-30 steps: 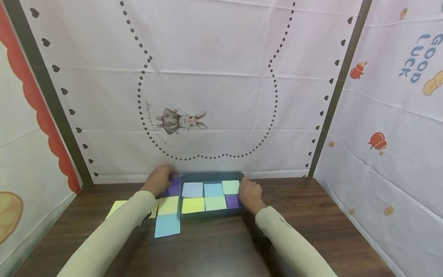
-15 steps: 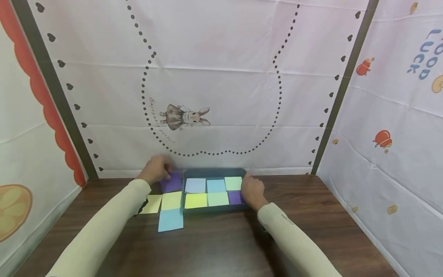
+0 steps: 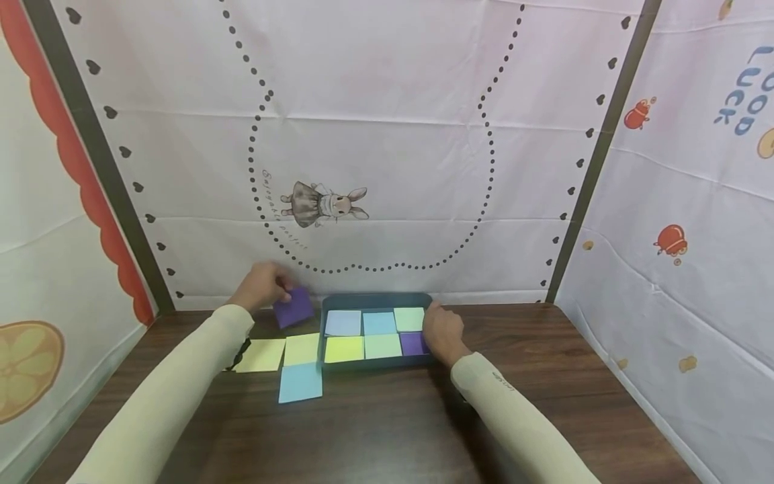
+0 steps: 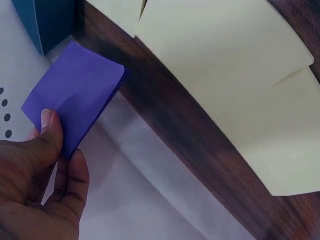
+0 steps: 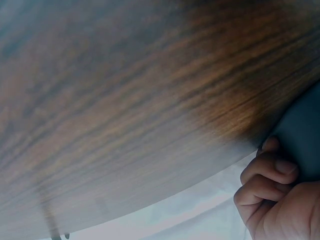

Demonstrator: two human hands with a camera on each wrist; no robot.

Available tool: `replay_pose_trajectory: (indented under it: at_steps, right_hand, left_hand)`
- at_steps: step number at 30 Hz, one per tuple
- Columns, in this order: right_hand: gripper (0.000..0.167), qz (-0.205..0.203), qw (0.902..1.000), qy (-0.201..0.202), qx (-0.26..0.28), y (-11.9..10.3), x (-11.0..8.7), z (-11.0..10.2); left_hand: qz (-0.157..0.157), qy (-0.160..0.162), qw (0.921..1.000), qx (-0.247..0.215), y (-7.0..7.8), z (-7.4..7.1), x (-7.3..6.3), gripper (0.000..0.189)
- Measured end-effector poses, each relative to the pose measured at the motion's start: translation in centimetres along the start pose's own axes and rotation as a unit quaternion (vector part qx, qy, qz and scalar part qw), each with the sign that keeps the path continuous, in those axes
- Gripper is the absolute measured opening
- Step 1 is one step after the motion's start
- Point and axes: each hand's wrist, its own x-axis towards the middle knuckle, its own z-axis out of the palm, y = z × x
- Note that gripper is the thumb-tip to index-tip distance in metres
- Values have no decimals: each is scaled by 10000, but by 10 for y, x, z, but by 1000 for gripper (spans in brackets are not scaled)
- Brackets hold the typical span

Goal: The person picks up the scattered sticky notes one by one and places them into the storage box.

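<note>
My left hand [image 3: 260, 286] pinches a purple sticky note pad [image 3: 294, 308] by one corner, thumb on top and fingers beneath. In the left wrist view this pad [image 4: 82, 90] is tilted, its thin stacked edge showing. A dark teal tray [image 3: 377, 301] stands to its right, holding two rows of sticky note pads. At the tray's right end, my right hand [image 3: 444, 334] grips the wall; the right wrist view shows curled fingers [image 5: 265, 170] against it. Among the pads inside are a lilac one [image 3: 343, 323], a bright yellow one [image 3: 345, 349] and a purple one [image 3: 413, 343].
Left of the tray, pale yellow pads [image 3: 301, 349] [image 3: 261, 355] and a light blue pad [image 3: 300, 382] lie on the dark wooden table [image 3: 375, 430]. A white printed cloth [image 3: 387, 168] hangs right behind the table's back edge, with more cloth on both sides.
My left hand has drawn the purple pad up and leftward, away from the tray's left end and the pale yellow pad. My right hand stays at the tray's right end.
</note>
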Motion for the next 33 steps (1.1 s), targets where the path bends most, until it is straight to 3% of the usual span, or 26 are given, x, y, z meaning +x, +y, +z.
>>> replay_pose_trajectory:
  at_steps: [3, 10, 16, 18, 23, 27, 33]
  right_hand:
    - [20, 88, 9998, -189, 16, -4, -7, -15]
    - [21, 129, 9999, -55, 73, -3, -11, -13]
    - [23, 213, 9980, -575, 179, -11, -26, -55]
    - [22, 220, 9985, -491, 119, -10, -21, -47]
    - [19, 136, 9998, -156, -32, -2, 0, -4]
    - [20, 185, 9993, -335, -14, -2, 3, -1]
    - [21, 253, 9980, -574, -46, -6, -4, -19]
  left_hand:
    - [40, 118, 9999, -50, 2, -4, 0, 12]
    - [128, 503, 9986, -56, 11, -8, 2, 8]
    - [199, 758, 9969, -72, 22, -8, 8, 8]
    - [276, 856, 9959, -68, 27, -7, 10, 8]
    - [404, 898, 9949, -234, 41, 0, 12, 8]
    - [422, 728, 9957, -398, 52, 5, 13, 10]
    - [523, 426, 9958, -613, 67, 14, 20, 9]
